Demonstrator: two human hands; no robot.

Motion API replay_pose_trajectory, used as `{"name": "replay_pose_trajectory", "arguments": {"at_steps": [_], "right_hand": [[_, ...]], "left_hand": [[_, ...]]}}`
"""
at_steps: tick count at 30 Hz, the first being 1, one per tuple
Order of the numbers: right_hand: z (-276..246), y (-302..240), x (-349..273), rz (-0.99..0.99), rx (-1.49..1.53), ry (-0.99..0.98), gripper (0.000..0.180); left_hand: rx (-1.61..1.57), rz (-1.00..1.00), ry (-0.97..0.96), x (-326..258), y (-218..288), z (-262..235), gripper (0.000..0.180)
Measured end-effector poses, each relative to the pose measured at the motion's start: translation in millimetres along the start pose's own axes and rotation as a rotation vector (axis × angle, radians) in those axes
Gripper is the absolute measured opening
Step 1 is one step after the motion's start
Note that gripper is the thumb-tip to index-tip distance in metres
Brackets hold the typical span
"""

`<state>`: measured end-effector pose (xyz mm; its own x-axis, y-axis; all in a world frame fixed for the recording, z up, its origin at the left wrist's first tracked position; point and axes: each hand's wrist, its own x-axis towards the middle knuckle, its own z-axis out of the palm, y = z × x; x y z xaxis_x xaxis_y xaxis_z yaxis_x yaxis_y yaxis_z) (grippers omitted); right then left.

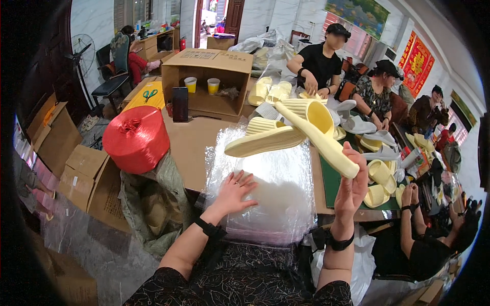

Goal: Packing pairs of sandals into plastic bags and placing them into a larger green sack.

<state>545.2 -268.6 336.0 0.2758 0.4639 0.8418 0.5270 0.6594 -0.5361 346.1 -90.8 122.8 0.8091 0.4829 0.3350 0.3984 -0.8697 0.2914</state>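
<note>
The right hand (352, 186) grips a pair of yellow slippers (301, 130) aloft; the left hand (234, 191), fingers spread, flattens the clear bags (278, 178); the pair isn't bagged yet

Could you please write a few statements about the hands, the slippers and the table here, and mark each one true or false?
1. The right hand holds a pair of pale yellow slippers up above the table. True.
2. The left hand grips the scissors. False: it lies flat, fingers spread, on a stack of clear plastic bags; the scissors lie far off on a yellow surface.
3. The big spool of red twine stands to the person's left. True.
4. The open cardboard box holds slippers. False: two paper cups stand in it.
</note>
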Motion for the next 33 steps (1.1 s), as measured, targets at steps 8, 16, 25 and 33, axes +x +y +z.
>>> {"name": "replay_pose_trajectory", "arguments": {"at_steps": [8, 16, 25, 33], "right_hand": [[-9, 5, -1, 0.010, -0.161, -0.149, 0.027], [13, 36, -28, 0.056, -0.513, -0.220, 0.035], [58, 86, -93, 0.121, -0.416, -0.634, 0.034], [87, 143, -68, 0.608, -0.771, -0.400, 0.064]], "left_hand": [[-0.220, -0.029, 0.017, -3, 4, -6, 0.065], [-0.134, -0.024, 0.043, -2, 4, -5, 0.062], [-0.164, -0.050, 0.001, -2, 9, -14, 0.062], [-0.144, -0.054, -0.015, -2, 7, -13, 0.064]]}}
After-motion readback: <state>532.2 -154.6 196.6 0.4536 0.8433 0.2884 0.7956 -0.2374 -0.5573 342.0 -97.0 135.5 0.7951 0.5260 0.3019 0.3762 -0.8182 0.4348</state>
